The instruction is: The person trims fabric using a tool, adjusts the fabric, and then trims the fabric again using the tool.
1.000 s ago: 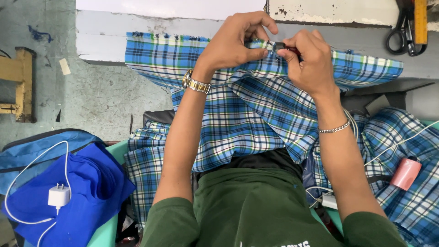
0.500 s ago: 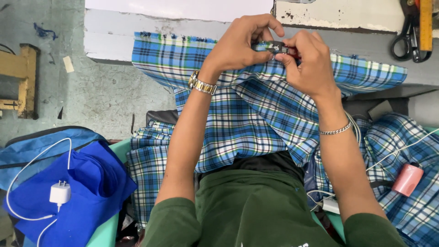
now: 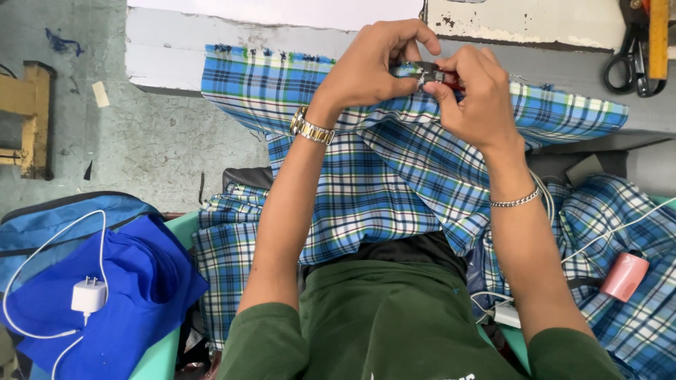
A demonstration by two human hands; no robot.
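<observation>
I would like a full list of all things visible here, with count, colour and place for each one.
plaid cloth: one, blue and white, draped from table edge to lap
small tool: one, dark with red, pinched at cloth edge
table: one, grey-white, top
scissors: one, black, top right
charger: one, white, on blue fabric
blue fabric: one, lower left
spool: one, pink, right
wooden stool: one, yellow, left
left hand: watch on wrist, grips cloth and tool
right hand: bracelet on wrist, grips tool

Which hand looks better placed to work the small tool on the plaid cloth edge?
Probably the right hand: its fingertips pinch the small dark-and-red tool, while the left hand pinches the blue plaid cloth edge beside it.
</observation>
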